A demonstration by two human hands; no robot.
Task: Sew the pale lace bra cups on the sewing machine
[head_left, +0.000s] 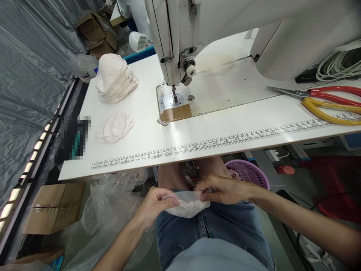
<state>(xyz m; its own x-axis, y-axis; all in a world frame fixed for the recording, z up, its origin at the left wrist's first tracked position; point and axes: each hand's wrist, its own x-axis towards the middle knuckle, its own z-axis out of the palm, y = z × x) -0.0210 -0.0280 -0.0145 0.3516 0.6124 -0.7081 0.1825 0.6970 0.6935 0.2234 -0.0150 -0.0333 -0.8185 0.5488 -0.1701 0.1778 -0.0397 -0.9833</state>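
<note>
Over my lap, below the table's front edge, both hands pinch a small white lace fabric piece (188,207). My left hand (154,205) grips its left edge with fingers closed. My right hand (222,189) pinches the top right edge. On the white sewing table (225,128) lies one loose lace piece (116,127), and a stack of similar pale pieces (114,78) stands behind it. The white sewing machine (197,34) stands over the table, its needle and presser foot (175,96) at the centre.
Red and yellow handled scissors (329,101) lie at the table's right end, near coiled cables (338,66). A purple basket (249,172) sits under the table beside my knee. Clear plastic bags (113,203) and cardboard boxes (55,207) are on the floor at left.
</note>
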